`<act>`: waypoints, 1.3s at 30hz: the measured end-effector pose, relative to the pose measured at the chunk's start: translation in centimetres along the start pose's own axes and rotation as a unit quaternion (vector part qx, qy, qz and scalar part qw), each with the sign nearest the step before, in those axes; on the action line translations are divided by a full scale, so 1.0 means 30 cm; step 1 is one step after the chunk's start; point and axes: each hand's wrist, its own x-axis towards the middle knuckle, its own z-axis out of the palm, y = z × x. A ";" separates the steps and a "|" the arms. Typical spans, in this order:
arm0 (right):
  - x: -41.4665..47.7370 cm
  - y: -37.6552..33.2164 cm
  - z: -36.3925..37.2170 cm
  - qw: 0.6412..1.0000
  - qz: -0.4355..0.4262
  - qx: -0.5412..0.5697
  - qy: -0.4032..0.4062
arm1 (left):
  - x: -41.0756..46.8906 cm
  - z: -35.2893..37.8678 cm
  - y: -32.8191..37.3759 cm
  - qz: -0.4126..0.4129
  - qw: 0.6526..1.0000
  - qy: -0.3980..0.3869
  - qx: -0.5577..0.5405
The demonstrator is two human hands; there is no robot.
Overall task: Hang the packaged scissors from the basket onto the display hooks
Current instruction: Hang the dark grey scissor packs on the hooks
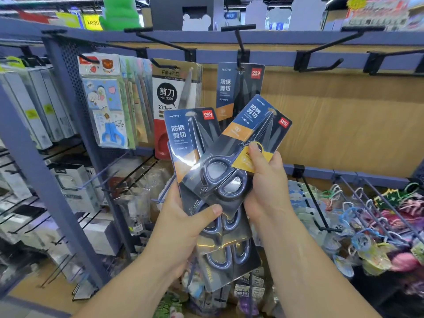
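Nearby, hung scissors pack (238, 88) behind hands' packs (220, 171)

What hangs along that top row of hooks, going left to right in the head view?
Cartoon scissors pack → AIHAO scissors pack → dark blue deli pack → bare hook.

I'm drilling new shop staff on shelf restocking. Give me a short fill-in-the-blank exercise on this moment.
1. The right hand lifts the top scissors pack off a stack held in the ___ hand.
2. The logo on that pack's red corner reads ___.
3. A matching dark blue pack already hangs on the hook just right of the ___ pack.

Missing words: left; deli; AIHAO
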 end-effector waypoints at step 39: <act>0.002 -0.112 -0.130 0.930 -0.156 -0.279 -0.179 | 0.049 -0.138 0.072 0.051 0.988 0.137 0.046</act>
